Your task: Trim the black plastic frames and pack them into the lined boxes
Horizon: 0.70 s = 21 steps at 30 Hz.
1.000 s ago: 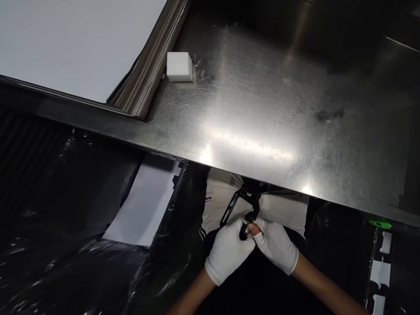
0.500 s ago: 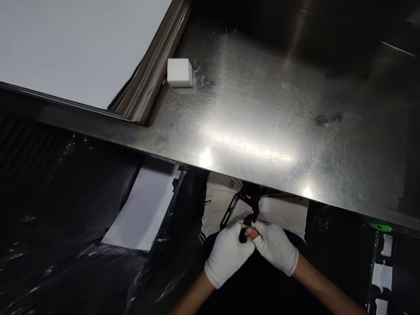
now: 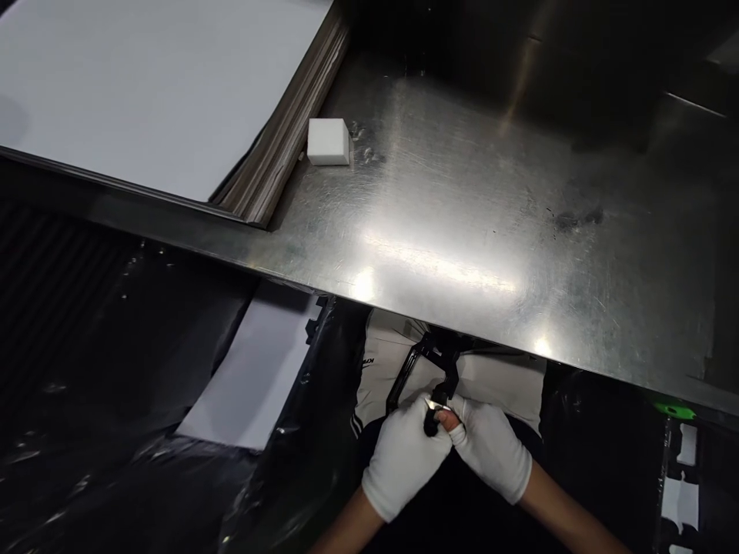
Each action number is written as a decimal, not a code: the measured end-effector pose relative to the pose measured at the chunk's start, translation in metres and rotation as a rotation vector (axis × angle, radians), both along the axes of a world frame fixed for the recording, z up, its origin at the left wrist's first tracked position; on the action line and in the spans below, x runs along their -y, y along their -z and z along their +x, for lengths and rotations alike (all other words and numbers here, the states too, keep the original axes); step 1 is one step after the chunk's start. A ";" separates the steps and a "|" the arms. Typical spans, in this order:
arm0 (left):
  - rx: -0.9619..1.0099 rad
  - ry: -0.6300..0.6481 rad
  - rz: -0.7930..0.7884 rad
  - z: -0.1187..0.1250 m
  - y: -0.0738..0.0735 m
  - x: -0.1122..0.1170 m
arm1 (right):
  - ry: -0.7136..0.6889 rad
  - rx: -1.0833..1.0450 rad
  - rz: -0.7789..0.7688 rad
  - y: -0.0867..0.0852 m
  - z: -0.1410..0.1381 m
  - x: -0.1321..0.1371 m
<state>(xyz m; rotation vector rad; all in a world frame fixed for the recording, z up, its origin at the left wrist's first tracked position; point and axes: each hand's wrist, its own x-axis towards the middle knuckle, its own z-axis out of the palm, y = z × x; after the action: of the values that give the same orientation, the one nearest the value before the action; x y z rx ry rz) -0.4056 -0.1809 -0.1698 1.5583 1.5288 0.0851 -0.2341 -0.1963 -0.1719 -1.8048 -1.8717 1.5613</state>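
Observation:
Both my hands wear white gloves and meet below the near edge of a steel table [image 3: 462,223]. My left hand [image 3: 404,454] is closed around a small blade whose tip shows at its fingers, against a black plastic part [image 3: 430,365]. My right hand [image 3: 490,446] is closed on the lower end of that same black part, with a bare fingertip showing. The part's thin arms reach up under the table edge, in front of white clothing.
A small white block [image 3: 329,141] rests on the table beside a thick stack of white sheets [image 3: 173,85] at the far left. Black plastic film [image 3: 144,400] with a white sheet [image 3: 254,377] in it lies at the lower left. White pieces in a black holder [image 3: 675,492] are at the lower right.
The view has shifted slightly; the table contents appear lower and further right. Both hands stay together on the black part, moved a little lower in the picture.

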 end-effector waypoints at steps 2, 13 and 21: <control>-0.025 0.003 0.001 0.000 0.001 0.002 | -0.013 0.015 0.007 -0.002 -0.001 0.000; -0.033 -0.019 -0.107 0.000 -0.001 0.001 | 0.133 -0.019 -0.014 0.002 -0.001 0.003; -0.245 0.035 -0.145 0.009 0.002 -0.005 | 0.106 0.140 0.014 0.010 -0.007 -0.005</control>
<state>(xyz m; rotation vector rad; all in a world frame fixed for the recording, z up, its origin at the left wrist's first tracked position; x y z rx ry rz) -0.3963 -0.1756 -0.1715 1.5210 1.6559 -0.2401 -0.2415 -0.1908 -0.1821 -2.0191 -1.8041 1.4176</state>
